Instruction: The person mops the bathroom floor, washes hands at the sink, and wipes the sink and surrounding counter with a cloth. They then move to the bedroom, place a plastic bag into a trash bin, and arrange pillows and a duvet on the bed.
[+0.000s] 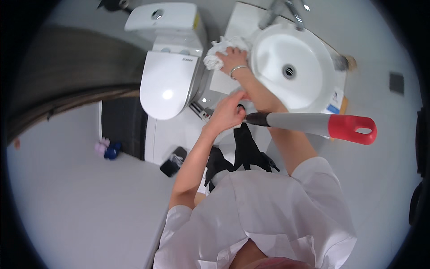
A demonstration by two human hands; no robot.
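Note:
My right hand (pixel 233 59), with a silver bracelet at the wrist, presses on a bunched white cloth (pixel 215 55) on the white countertop (pixel 221 82), left of the round washbasin (pixel 315 74). Lower and to the left, my left hand (pixel 230 109) is curled at the dark lower part of a pole (pixel 295 121) with a grey shaft and a red end with a hanging hole. The pole slants up to the right, passing over my right forearm. Its far end is hidden behind my left hand.
A white toilet (pixel 169 80) with its lid down stands left of the counter. A metal faucet (pixel 294 15) rises behind the basin. A grey and white object (pixel 200 111) lies on the floor by the toilet. Slippers (pixel 112 150) lie near a dark doorway at left.

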